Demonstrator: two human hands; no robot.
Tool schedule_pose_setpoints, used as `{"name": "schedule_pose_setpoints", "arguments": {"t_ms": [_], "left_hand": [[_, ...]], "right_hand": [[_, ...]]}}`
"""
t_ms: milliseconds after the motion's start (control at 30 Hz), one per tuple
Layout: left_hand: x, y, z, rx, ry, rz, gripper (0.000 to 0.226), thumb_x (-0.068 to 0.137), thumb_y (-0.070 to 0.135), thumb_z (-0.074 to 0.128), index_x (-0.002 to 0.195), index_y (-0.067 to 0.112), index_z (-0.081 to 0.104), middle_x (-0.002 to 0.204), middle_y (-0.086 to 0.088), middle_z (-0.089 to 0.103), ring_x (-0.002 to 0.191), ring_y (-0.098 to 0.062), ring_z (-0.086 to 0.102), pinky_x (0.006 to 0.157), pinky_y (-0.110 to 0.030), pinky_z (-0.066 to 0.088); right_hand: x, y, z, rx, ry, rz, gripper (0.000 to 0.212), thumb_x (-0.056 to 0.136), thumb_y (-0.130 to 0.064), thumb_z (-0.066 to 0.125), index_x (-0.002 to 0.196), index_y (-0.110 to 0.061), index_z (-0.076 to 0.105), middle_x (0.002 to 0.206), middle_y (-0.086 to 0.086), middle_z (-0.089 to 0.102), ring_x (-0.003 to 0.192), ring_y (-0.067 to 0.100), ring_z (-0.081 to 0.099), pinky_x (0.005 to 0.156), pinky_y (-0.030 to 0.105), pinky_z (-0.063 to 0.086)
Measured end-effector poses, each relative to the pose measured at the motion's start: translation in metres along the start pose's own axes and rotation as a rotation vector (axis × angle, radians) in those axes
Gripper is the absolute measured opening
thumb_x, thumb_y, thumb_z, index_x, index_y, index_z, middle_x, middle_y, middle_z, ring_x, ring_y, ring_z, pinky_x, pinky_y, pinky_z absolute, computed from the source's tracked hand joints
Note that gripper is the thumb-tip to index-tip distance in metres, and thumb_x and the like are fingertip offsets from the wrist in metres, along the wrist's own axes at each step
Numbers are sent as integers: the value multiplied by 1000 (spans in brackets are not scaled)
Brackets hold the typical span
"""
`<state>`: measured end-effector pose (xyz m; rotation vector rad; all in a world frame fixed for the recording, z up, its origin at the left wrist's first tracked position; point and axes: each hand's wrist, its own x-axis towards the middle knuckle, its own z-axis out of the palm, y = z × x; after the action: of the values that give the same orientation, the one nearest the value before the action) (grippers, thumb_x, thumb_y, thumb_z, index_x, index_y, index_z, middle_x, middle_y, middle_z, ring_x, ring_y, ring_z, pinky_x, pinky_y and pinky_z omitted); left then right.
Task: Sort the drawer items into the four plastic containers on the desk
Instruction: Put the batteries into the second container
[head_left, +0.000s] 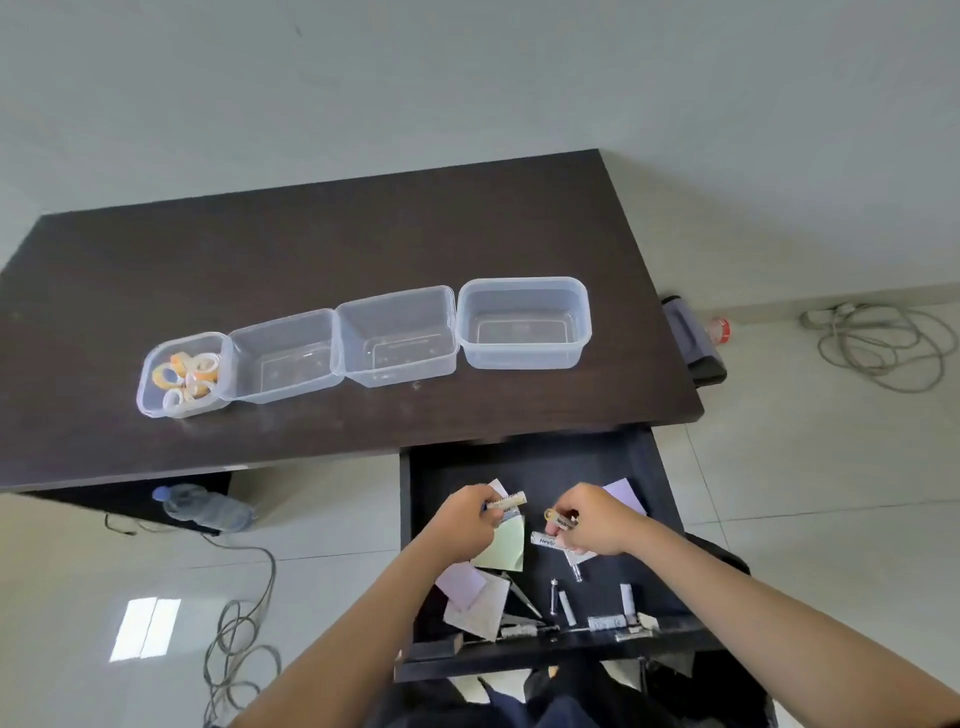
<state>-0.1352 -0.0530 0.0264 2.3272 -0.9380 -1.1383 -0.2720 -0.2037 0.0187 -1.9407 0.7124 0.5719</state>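
head view: left hand (464, 519) curled round a battery (506, 502), one end sticking out past the fingers toward the desk. right hand (592, 519) pinching another battery (562, 519) at the fingertips, with a third battery (544, 539) lying just below it on the drawer floor. both hands low inside the open drawer (655, 467), probably gathering like items together before a single trip up to the desk. around them, green sticky notes (503, 545), purple sticky notes (623, 496), more batteries (566, 607) near the front edge. up on the desk (363, 234), four clear containers in a touching row: leftmost container (150, 395) already holding tape rolls (187, 376), second container (283, 361), third container (397, 338) and rightmost container (524, 322) seemingly with nothing in them yet, so batteries likely bound for one of these. hard to tell: whether the left hand hides more than one battery, what the dark pointed thing (519, 597) beside the white paper is, and the small clutter along the drawer front, too blurred to name.
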Motion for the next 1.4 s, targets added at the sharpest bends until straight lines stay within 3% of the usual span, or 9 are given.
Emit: {"name": "schedule_pose_setpoints", "arguments": {"t_ms": [133,300,533,700,900,1067,1167,1300,1400], "left_hand": [[-13,-15,-67,-15,108,33,15,96,18,47,102,12,60,85,-2,55,76,-18,50,60,-25,37],[-31,-47,-167,-44,265,76,15,97,18,47,99,12,61,71,2,52,60,-11,45,53,-20,35],[-6,-105,-287,-94,439,3,23,95,18,47,85,3,61,60,2,42,53,-12,37,50,-25,30],[43,-135,-321,-151,323,-37,32,95,22,47,66,10,45,55,-1,32,49,-16,28,47,-25,27],[81,-155,-322,-100,165,-96,50,92,27,53,49,14,33,47,-1,31,44,-17,29,42,-23,30],[89,-161,-323,-164,38,-94,26,80,-2,44,71,5,67,70,-12,56,64,-22,49,53,-26,41],[89,-159,-324,-221,57,-59,27,82,-6,42,83,10,65,81,-9,54,78,-21,49,63,-26,41],[83,-156,-324,-298,179,-42,40,90,-4,37,123,5,58,112,-8,59,98,-25,57,67,-17,43],[76,-156,-322,-333,258,-3,40,92,-3,35,123,6,58,126,-9,59,98,-14,53,70,-18,43]], "right_hand": [[6,-68,-4,33,78,-112,12,80,1,62,85,-5,70,79,-1,66,63,14,63,66,30,58],[20,-177,-1,69,145,-262,13,82,-2,67,85,-14,71,79,-4,66,68,12,67,65,25,58],[76,-309,15,51,317,-352,9,81,-10,69,89,-4,71,82,10,70,72,26,69,76,39,59],[132,-349,32,-20,462,-277,10,82,-13,67,81,-3,68,82,15,69,66,19,53,69,38,53],[176,-358,47,-159,466,-148,5,79,0,59,79,0,64,73,10,60,68,26,54,58,31,38],[192,-358,52,-245,409,-84,10,79,1,57,79,-7,62,79,11,64,76,29,61,62,38,48],[194,-357,51,-253,400,-88,16,80,1,56,89,-9,65,87,11,67,82,28,62,62,34,46],[191,-353,48,-227,414,-119,35,81,-1,57,113,-14,65,108,6,69,99,25,63,78,32,51],[182,-350,45,-214,458,-174,37,83,-4,59,116,-19,65,109,5,69,97,24,64,77,33,53]]}}
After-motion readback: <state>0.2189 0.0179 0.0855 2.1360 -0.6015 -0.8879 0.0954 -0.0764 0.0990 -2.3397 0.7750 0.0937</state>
